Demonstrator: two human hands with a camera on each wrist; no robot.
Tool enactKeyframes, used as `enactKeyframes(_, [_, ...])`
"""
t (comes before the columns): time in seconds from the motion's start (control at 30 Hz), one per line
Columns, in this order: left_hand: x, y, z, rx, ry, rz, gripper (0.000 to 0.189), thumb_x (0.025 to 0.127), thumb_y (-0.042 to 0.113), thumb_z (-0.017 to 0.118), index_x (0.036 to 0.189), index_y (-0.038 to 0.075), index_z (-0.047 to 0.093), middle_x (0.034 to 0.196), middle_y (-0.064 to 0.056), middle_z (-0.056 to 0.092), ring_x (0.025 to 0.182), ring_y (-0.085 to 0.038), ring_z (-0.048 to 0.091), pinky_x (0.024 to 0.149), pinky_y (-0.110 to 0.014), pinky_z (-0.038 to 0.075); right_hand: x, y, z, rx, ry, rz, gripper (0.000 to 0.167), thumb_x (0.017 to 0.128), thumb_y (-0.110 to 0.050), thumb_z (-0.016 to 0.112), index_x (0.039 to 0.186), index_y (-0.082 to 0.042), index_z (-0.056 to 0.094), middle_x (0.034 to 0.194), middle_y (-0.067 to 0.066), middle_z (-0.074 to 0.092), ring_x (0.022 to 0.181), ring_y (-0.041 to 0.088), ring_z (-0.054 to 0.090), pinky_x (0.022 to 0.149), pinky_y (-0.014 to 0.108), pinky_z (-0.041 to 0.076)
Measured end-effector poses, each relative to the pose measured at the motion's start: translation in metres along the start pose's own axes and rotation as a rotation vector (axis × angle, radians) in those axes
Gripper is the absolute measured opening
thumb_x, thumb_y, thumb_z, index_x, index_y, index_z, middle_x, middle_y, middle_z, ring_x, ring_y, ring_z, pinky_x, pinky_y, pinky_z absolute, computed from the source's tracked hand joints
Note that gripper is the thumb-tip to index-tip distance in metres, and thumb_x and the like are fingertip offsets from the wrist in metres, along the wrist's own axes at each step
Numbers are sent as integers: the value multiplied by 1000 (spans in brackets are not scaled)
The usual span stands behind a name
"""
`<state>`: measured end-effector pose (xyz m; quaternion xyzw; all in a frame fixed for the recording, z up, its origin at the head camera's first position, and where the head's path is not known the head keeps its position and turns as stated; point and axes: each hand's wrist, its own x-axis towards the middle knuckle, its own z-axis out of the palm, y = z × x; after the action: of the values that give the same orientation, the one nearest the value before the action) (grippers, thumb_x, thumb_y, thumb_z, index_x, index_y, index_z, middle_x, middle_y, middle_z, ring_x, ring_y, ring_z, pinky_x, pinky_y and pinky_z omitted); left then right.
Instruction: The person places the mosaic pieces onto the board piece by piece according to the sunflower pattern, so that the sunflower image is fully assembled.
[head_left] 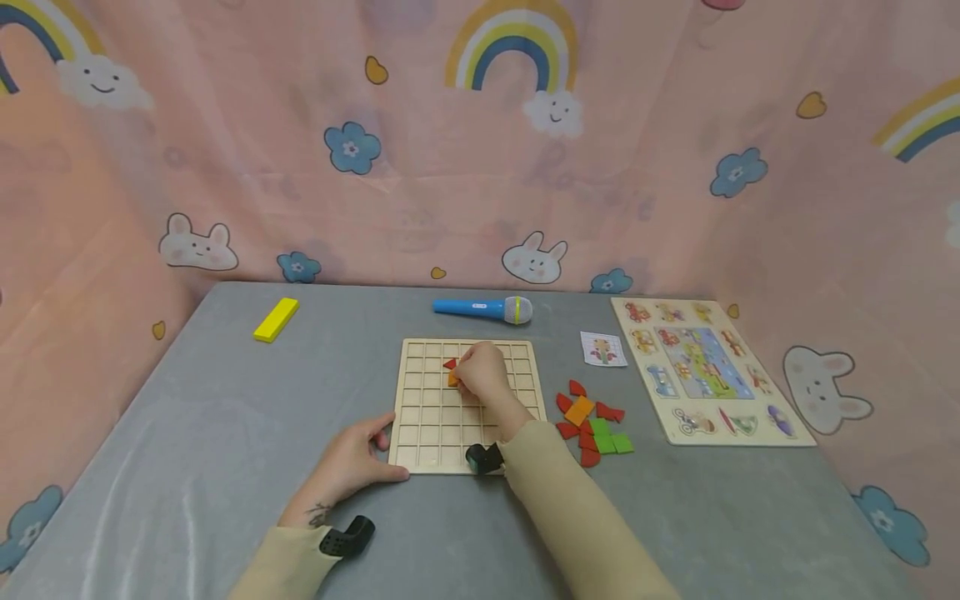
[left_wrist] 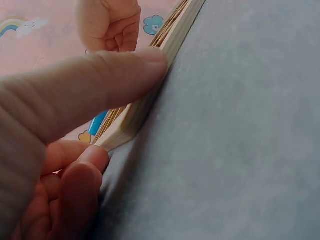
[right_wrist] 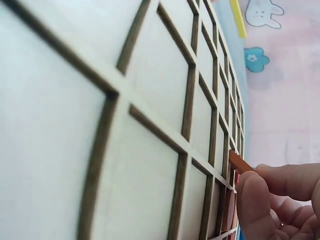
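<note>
A light wooden grid board (head_left: 431, 433) lies on the table in front of me. My left hand (head_left: 356, 458) holds its near left corner, the thumb along the front edge and the other fingers at the left side. Over the upper middle of the board, my right hand (head_left: 483, 375) pinches a small orange tile (right_wrist: 240, 162) between thumb and index finger. The tile is tilted against the grid in the right wrist view. Just beyond those fingertips a red piece (head_left: 450, 364) sits in the grid.
Right of the board lie several red pieces (head_left: 588, 457), orange pieces (head_left: 580, 411) and green squares (head_left: 622, 443). A picture card (head_left: 603, 349) and a wooden picture puzzle (head_left: 705, 367) are farther right. A blue toy microphone (head_left: 480, 309) lies behind the board, a yellow block (head_left: 276, 320) at back left.
</note>
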<state>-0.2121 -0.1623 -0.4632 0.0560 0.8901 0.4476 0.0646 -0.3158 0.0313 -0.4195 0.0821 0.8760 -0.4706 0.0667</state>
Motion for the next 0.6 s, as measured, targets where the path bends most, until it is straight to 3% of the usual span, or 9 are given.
enactKeyframes(0.37, [-1,1,0,4,-3,16,90,53,15,89,133,3,49,78,1,49,52,-10,37,47,-23,32,-6,-4,4,-209,46,-59,30,76,-4,67,51,-8,52,44,-1,47,40,12,45,45,23,35])
enactKeyframes(0.47, [-1,1,0,-1,-1,18,90,53,14,89,133,3,49,78,0,49,53,-10,38,48,-23,32,-8,-6,1,-249,50,-64,26,78,-6,66,54,-7,55,49,1,50,44,13,46,45,23,34])
enactKeyframes(0.6, [-1,0,-1,-2,-3,15,91,54,15,88,134,3,48,79,0,49,52,-10,37,47,-23,32,-17,-7,-16,-237,65,-72,9,81,-13,65,78,-5,67,76,5,63,63,17,54,52,27,39])
